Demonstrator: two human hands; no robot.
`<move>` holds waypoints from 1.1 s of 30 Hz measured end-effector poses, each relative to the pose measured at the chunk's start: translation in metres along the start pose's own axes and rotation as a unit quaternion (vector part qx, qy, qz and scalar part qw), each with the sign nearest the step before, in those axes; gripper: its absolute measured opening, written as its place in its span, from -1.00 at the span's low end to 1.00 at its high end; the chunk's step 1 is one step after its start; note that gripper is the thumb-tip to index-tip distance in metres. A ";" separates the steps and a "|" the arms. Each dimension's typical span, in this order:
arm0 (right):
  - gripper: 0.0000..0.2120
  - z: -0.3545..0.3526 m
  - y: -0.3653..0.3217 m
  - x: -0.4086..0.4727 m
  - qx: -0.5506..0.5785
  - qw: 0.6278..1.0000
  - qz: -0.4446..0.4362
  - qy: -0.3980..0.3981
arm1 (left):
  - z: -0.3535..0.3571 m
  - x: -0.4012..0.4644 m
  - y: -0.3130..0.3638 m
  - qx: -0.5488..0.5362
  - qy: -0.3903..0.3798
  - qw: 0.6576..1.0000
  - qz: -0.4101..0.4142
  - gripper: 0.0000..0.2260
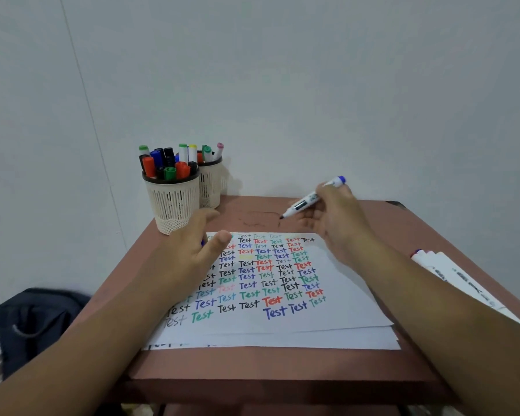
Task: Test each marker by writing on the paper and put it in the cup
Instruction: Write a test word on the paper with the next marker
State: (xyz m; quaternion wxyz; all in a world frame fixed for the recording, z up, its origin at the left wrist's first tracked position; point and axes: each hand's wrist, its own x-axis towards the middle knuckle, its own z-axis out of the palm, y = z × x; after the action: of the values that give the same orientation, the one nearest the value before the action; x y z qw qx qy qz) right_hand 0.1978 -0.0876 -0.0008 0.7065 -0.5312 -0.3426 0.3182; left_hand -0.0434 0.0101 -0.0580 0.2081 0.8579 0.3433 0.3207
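My right hand [333, 217] grips a white marker with a blue end [308, 199], uncapped, its dark tip pointing down-left just above the table beyond the paper. The white paper [336, 319] lies in the middle of the table, covered in rows of the word "Test" in several colours. My left hand [192, 247] hovers over the paper's far left corner, fingers curled, with a small blue piece, apparently the cap [202, 243], showing under the palm. A cream mesh cup [174, 205] full of markers stands at the far left corner, just beyond my left hand.
A second cream cup [212, 187] holding a few markers stands behind the first, against the wall. More white markers [451, 273] lie at the table's right edge. The brown table [282, 364] is small; a dark bag [33, 322] sits on the floor to the left.
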 end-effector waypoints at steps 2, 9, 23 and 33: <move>-0.83 -0.023 0.010 0.008 -0.025 0.999 -0.016 0.024 | -0.001 0.002 0.002 0.053 -0.021 0.998 -0.013 -0.24; -0.89 -0.050 0.032 0.015 -0.146 0.989 0.006 0.000 | -0.001 0.006 0.008 0.162 -0.058 0.984 -0.039 -0.58; -0.81 -0.050 0.037 0.017 -0.226 0.974 0.006 -0.018 | -0.002 0.008 0.017 0.167 -0.070 0.982 -0.059 -0.70; -0.87 -0.052 0.040 0.019 -0.195 0.981 0.001 -0.003 | -0.002 0.008 0.014 0.166 -0.072 0.982 -0.061 -0.69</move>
State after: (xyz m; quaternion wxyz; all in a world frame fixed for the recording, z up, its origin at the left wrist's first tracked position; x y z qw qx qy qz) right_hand 0.2477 -0.0901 -0.0476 0.5876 -0.6582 -0.4000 0.2480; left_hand -0.0339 0.0063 -0.0455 0.1060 0.8789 0.4272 0.1838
